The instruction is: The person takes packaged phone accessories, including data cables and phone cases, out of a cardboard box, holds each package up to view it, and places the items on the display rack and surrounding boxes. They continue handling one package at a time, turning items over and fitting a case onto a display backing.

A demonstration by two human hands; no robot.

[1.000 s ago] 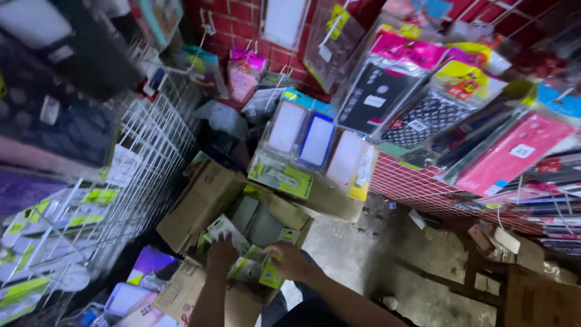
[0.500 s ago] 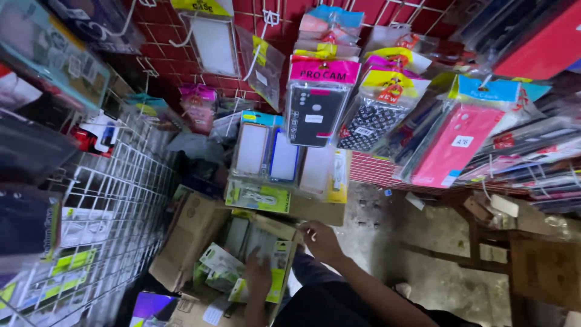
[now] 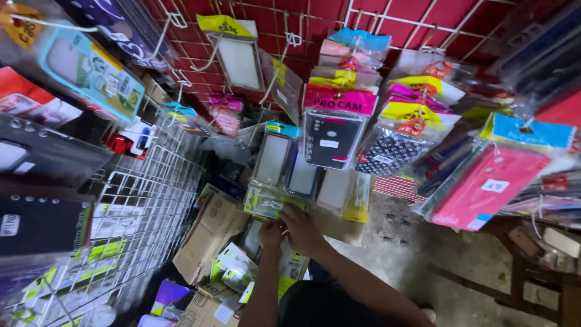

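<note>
Packaged phone cases [image 3: 269, 203] in the open cardboard box [image 3: 209, 233]: left hand [image 3: 270, 233] and right hand [image 3: 301, 229] both grip them.

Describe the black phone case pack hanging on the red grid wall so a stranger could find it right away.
Start at the red wire grid wall at the back, hung with packaged phone cases. Near its middle, straight above the person's two hands, hangs the black case pack in a clear bag. Its bright pink header card and plain black case set it apart from the black-and-white patterned case beside it.
</note>
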